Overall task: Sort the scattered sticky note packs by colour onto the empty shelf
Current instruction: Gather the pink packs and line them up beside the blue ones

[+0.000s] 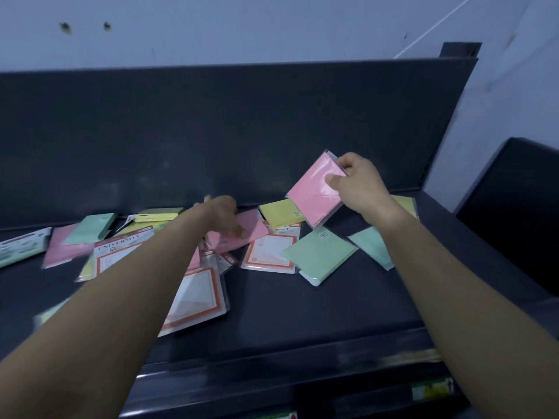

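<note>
- Gripping a pink sticky note pack (313, 195) by its upper right corner, the right hand (360, 184) has its thumb on the front face and its fingers curled behind; the pack is tilted and raised clear of the shelf (302, 303), right of centre in the frame.
- The left hand (222, 211) reaches to the centre of the frame, over a second pink pack (252, 231) lying flat. It is blurred, so I cannot tell whether its fingers are apart, together or holding anything.
- Just below and left of the raised pack lies a yellow pack (279, 211) against the dark back panel (211, 131).
- A green pack (320, 254) and a paler mint pack (373, 246) lie beside each other lower right of centre.
- Orange-bordered label packs (269, 255) sit between the two arms, and one printed "UNIVERSITY" (118, 249) lies at the left.
- More green (90, 229) and pink (63, 251) packs overlap at the far left.
</note>
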A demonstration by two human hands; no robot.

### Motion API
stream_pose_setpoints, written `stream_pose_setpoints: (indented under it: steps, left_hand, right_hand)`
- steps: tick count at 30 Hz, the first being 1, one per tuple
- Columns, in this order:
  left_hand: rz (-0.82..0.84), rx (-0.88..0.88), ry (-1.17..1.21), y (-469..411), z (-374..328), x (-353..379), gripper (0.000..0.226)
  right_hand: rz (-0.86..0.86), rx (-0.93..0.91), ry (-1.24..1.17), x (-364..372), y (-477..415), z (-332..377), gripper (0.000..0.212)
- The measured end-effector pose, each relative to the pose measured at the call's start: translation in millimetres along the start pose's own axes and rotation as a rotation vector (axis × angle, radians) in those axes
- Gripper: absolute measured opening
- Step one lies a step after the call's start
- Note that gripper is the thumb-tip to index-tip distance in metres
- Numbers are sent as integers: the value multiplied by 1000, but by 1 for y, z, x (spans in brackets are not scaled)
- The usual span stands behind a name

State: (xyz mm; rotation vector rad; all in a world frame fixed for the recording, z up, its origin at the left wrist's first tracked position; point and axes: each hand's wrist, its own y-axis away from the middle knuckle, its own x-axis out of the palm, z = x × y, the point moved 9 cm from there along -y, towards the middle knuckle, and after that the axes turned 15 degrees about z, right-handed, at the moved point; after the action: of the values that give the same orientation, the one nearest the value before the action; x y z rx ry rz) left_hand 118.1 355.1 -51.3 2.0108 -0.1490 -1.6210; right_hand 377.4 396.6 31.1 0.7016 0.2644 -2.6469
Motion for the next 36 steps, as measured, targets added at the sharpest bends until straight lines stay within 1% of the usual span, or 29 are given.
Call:
stream_pose_setpoints:
  steps: [2,4,5,9,11,13,16,21,23,25,27,30,32,34,35,36]
  left_hand:
    - [-59,60,33,7,-6,-6,40]
    - [-142,180,83,20,-18,-18,21]
    - [-179,243,113,28,-24,-24,17]
    - [-324,461,245,70,-39,-48,24]
    - [-360,602,338,99,-50,-56,26]
    - [-353,750,405,130,-66,-57,23]
    - [-263,962,503,177,-97,-41,15]
    - [-38,1263,526,263,-156,18,4]
    - [83,1372,475,303,-186,48,4]
    - [178,1444,376,345,-217,82,11]
    - [298,1513,293,393,-246,119,16]
    - [500,1594,179,464,-281,177,13]
    - [557,1650,88,511,-301,209,13]
    - [592,1738,41,561,-320,237,6]
    - [607,1783,26,587,-329,251,6]
    - [624,1820,10,611,-340,266,11]
  right_hand:
    - [-11,-13,-9,-1,5,3,20]
    - [-43,-17,-12,-5,14,7,23]
    - [-68,-10,-4,-8,20,9,23]
    - [-211,9,25,-24,54,19,19]
    - [-309,7,64,-32,79,28,17]
    - [-426,3,92,-42,113,37,16]
    - [-597,20,119,-56,178,43,18]
    - [-842,153,93,-71,315,28,30]
    - [-948,234,117,-80,380,23,25]
    - [-1052,336,152,-89,450,20,17]
    - [-1156,420,210,-97,522,23,15]
    - [-1304,512,259,-101,628,33,14]
    - [-1397,566,271,-101,698,38,13]
    - [-1486,635,287,-99,769,42,13]
    - [-1526,666,284,-98,803,44,13]
    - [-1563,696,280,-98,838,45,14]
